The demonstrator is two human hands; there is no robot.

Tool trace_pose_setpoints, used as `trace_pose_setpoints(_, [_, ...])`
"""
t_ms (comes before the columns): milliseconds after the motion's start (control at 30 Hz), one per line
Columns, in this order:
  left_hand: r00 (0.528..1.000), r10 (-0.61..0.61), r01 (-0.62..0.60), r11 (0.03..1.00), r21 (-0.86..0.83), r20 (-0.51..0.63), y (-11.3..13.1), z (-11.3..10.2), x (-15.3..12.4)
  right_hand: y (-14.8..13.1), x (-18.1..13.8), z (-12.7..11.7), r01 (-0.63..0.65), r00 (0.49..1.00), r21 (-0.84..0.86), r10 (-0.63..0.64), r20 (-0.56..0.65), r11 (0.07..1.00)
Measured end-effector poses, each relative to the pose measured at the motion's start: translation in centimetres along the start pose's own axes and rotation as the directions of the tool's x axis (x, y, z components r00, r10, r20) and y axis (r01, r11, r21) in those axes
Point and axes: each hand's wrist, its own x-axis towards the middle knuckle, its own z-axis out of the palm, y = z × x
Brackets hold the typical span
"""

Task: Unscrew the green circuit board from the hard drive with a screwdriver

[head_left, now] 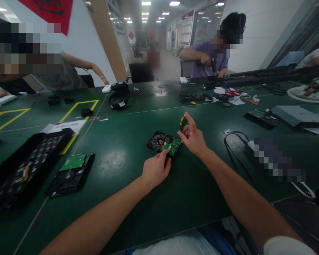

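Note:
A hard drive (156,141) lies on the green tabletop in front of me, its green circuit board (173,145) facing up. My left hand (156,167) grips the drive's near edge, thumb and fingers closed on it. Above the drive's right end, my right hand (192,136) holds a small screwdriver (183,122) with a black and yellow handle, the index finger resting near its top. The screwdriver's tip is hard to make out against the board. Farther left, a second hard drive (71,173) lies with its board up.
Left of me is a long black tray (29,166) with a paper behind it. To the right are a third drive (262,118), a grey box (299,115) and a black cable (235,132). Across the table, a person (207,58) holds a power tool; another person (66,72) leans in at left.

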Motion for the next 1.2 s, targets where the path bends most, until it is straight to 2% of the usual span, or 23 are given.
trace_pose_setpoints(533, [1.0, 0.011, -0.011, 1.0, 0.003, 0.003, -0.07, 0.15, 0.07, 0.51, -0.08, 0.45, 0.011, 0.998, -0.067, -0.015, -0.061, 0.998])
trace_pose_setpoints(1200, [1.0, 0.014, -0.014, 1.0, 0.003, -0.003, -0.04, 0.17, 0.1, 0.67, -0.04, 0.4, -0.003, 0.999, -0.035, 0.002, -0.054, 0.999])
